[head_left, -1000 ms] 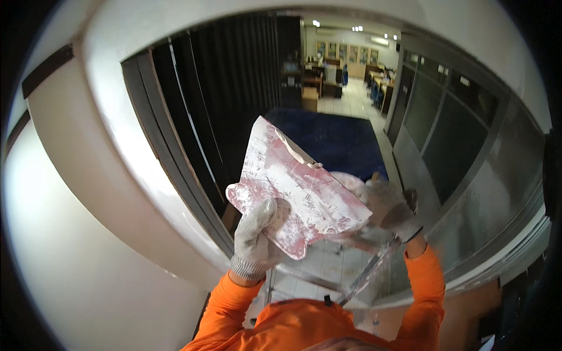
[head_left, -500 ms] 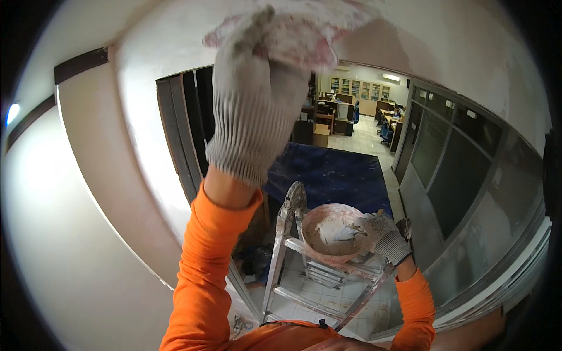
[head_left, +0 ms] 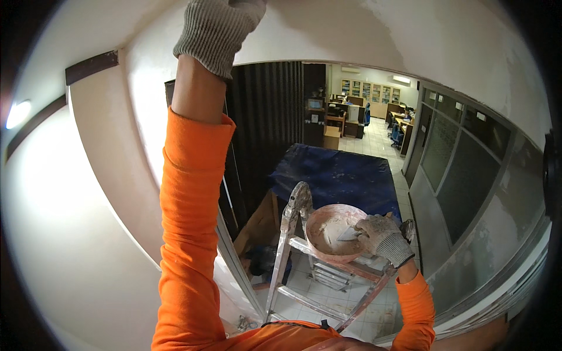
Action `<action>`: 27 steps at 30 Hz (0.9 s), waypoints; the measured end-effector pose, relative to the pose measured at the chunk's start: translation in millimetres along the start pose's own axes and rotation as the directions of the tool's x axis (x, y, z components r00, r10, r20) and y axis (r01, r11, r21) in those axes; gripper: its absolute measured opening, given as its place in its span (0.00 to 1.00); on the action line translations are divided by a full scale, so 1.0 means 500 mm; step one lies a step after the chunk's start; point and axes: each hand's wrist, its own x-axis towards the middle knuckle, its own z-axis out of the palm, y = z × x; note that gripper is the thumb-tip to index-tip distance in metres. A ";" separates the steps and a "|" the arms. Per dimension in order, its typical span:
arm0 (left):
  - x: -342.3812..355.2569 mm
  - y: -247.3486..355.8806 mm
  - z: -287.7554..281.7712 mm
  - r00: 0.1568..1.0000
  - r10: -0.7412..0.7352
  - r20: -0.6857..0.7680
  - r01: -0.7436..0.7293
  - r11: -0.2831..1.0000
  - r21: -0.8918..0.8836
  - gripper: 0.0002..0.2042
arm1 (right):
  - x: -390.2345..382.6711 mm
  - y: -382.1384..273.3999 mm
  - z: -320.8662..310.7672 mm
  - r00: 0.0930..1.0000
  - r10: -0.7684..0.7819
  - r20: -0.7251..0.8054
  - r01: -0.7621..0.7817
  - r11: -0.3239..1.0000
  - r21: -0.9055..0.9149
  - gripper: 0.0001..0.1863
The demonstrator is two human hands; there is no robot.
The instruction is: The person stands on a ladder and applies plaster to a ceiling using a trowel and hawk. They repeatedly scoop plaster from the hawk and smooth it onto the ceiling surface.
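My left hand [head_left: 219, 26], in a grey knit glove, is raised at the upper edge before the wall above the opening. Its fingers look curled, but most of them and whatever they hold are cut off. Lower right, my gloved right hand [head_left: 381, 237] is closed on a putty knife at the right rim of a pink bowl [head_left: 333, 256]. The knife's blade [head_left: 349, 234] dips into the whitish paste [head_left: 326, 236] inside. The bowl sits on top of a paste-smeared metal stepladder [head_left: 280, 263].
Below, a blue tarp [head_left: 339, 175] covers something large beyond the ladder. Left of it hang dark corrugated panels [head_left: 266, 111]. A glazed partition [head_left: 468, 175] runs along the right. Desks and a bookcase [head_left: 372, 92] stand in the far room. Patchy wall [head_left: 351, 35] spans above the opening.
My left hand has gone up and left, taking the paste-smeared reddish flat piece it held out of view. The view has shifted slightly. My right hand stays at the bowl with the putty knife.
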 end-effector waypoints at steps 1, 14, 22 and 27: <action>0.018 -0.007 -0.011 0.998 -0.036 0.054 0.037 0.999 -0.011 0.19 | -0.006 0.006 0.000 1.000 0.018 0.010 -0.018 1.000 -0.008 0.19; -0.006 0.099 0.104 0.886 0.149 0.439 -0.342 -0.429 0.836 0.15 | 0.008 -0.008 0.028 0.960 -0.139 -0.243 0.151 0.988 0.030 0.15; -0.205 0.100 0.171 0.752 0.460 0.472 -0.331 -0.356 0.874 0.17 | 0.027 -0.039 0.015 0.967 -0.146 -0.209 0.153 0.988 0.016 0.15; -0.099 0.111 -0.030 0.567 0.392 0.724 -0.824 0.272 0.497 0.13 | -0.005 -0.029 0.001 0.979 -0.046 -0.201 0.059 0.997 0.059 0.14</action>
